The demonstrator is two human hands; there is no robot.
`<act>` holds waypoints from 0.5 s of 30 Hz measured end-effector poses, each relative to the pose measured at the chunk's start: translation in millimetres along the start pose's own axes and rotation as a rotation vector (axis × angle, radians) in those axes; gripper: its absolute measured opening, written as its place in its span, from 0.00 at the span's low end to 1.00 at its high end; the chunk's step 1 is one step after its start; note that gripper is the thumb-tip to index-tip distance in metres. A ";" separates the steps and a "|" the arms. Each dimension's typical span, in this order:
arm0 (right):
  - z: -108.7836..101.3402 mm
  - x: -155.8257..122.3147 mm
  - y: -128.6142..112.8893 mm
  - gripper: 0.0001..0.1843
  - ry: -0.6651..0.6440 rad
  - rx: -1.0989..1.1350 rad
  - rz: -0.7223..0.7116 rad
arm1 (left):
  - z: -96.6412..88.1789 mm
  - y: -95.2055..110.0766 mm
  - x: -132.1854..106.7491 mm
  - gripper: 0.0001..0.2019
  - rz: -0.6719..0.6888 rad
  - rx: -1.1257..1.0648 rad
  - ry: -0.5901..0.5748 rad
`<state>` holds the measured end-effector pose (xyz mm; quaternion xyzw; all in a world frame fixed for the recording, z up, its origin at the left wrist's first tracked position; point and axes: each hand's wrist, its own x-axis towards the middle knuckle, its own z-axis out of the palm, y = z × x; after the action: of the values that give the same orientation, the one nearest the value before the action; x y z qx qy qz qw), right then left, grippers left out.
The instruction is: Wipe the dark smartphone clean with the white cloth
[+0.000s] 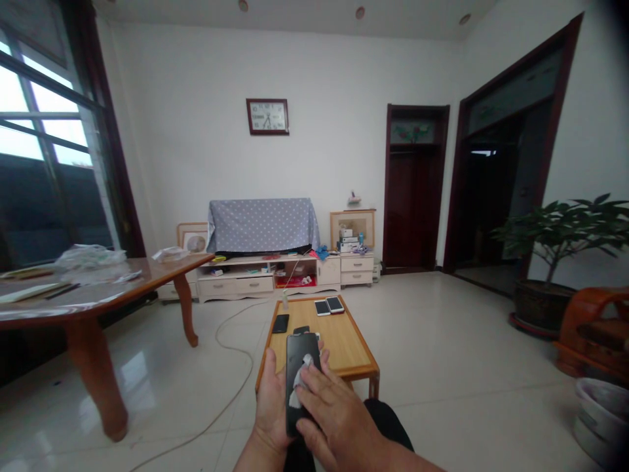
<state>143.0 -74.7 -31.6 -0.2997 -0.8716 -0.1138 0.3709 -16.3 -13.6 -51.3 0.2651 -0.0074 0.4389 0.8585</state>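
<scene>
Phone (pixel 299 367) sits upright in the left hand (pixel 272 410), fingers wrapped round its edge, above the person's lap and just short of the low tabletop (pixel 344 341). Right hand (pixel 334 413) lies flat over the screen, fingers pressing a white cloth (pixel 301 380) against the glass. Three more phones: one dark (pixel 280 323), two light (pixel 329 306), lying apart on the tabletop.

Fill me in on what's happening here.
A seated person's left hand holds a black phone upright, while the right hand presses a white cloth against its screen. Ahead, a low wooden table carries two pale phones and another dark phone.
</scene>
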 end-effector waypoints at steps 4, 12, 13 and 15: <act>14.8 -15.7 -12.0 0.22 0.020 0.031 -0.071 | -8.2 1.6 -1.6 0.52 -0.010 -0.043 -0.065; -1.2 -3.8 -7.7 0.21 -0.078 0.013 -0.116 | -9.8 -0.3 -0.8 0.54 -0.069 -0.003 -0.063; -6.3 -0.6 -6.3 0.21 -0.099 0.017 -0.091 | -8.7 -0.3 -1.1 0.53 -0.085 0.000 -0.052; -12.7 3.1 -4.0 0.21 -0.096 0.006 -0.040 | -6.2 0.7 -2.1 0.52 -0.105 -0.003 -0.030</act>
<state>146.2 -81.8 -20.4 -0.2865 -0.8945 -0.1041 0.3269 -19.4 -12.0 -56.8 0.2703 -0.0070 0.3890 0.8807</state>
